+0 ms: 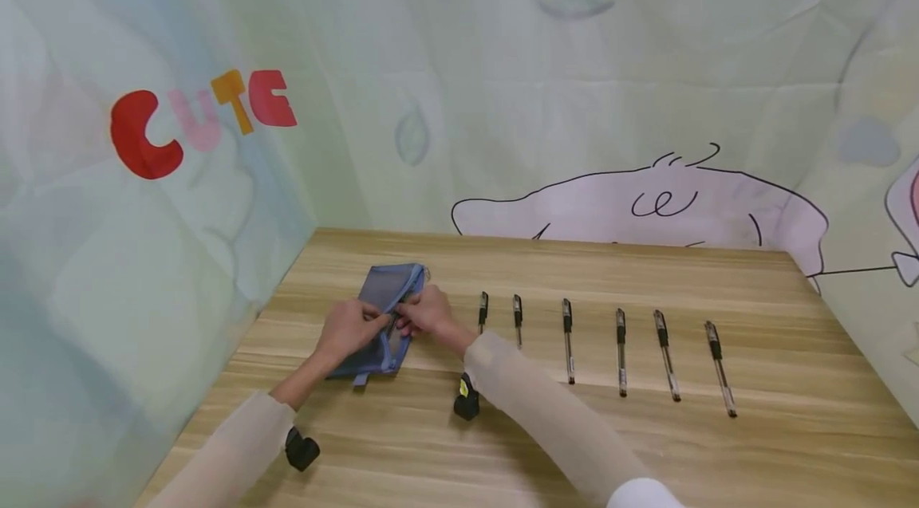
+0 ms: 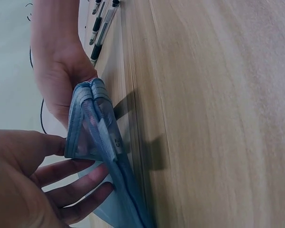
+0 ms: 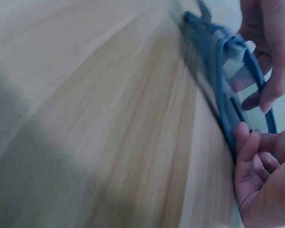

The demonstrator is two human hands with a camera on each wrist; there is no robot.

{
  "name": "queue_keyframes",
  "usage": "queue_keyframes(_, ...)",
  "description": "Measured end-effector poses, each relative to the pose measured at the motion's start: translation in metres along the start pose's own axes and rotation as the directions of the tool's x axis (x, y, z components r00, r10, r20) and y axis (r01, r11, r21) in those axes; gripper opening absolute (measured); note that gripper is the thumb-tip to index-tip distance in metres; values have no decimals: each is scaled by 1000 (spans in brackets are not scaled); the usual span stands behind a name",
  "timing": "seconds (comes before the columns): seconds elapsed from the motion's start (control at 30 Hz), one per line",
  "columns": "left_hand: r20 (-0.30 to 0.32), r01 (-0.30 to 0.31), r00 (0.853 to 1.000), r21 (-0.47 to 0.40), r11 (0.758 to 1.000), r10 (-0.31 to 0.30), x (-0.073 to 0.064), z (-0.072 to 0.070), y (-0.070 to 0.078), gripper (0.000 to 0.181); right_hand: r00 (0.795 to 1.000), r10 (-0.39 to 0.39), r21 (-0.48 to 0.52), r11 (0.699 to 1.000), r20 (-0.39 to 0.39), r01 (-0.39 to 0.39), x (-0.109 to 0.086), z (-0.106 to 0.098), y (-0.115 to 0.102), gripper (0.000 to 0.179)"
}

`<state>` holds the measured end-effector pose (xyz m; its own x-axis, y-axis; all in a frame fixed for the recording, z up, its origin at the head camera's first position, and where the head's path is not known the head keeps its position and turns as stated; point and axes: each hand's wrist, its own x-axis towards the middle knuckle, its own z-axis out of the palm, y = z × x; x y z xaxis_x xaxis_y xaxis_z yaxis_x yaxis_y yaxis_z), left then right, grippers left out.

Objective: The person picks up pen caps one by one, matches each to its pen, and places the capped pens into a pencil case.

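Observation:
A blue mesh zip pouch point(image 1: 380, 285) lies on the table at the left, its zipped mouth spread apart. My left hand point(image 1: 352, 330) pinches one edge of that mouth between thumb and forefinger; in the left wrist view the other fingers of this hand point(image 2: 19, 175) spread along the mesh. Across the opening, my right hand point(image 1: 428, 310) has its thumb and fingertips pinched at the pouch's other edge. In the right wrist view, the right hand point(image 3: 266, 178) is low beside the pouch point(image 3: 221, 71). Something dark and slim shows in the mouth; its kind is unclear.
Several black-capped clear pens point(image 1: 568, 340) lie in a spaced row to the right of the pouch on the wooden table point(image 1: 546, 444). Black wrist-worn devices point(image 1: 467, 400) sit under both forearms. Printed cloth walls point(image 1: 431, 53) stand at the back and left.

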<state>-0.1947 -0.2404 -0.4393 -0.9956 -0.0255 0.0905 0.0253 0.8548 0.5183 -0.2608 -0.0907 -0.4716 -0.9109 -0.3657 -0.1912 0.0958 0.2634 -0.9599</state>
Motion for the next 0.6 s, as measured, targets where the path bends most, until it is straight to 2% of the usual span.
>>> queue_keyframes(0.1, 3, 0, 1000, -10, 1000, 0, -1, 1, -1, 24, 999, -14, -69, 998, -44, 11, 1, -1, 4, 20)
queue_keyframes(0.27, 1, 14, 1000, -2, 1000, -14, -2, 0, 1, 24, 998, -8, -65, 998, -56, 4, 2, -1, 6, 21)
queue_keyframes(0.47, 4, 38, 999, 19, 999, -38, -3, -1, 4, 26, 1000, -26, 13, 1000, -12, 26, -1, -3, 5, 20)
queue_keyframes(0.6, -2, 43, 999, 19, 999, -43, -2, -1, 5, 26, 996, -63, 31, 998, 57, 61, -13, -18, -2, 22)
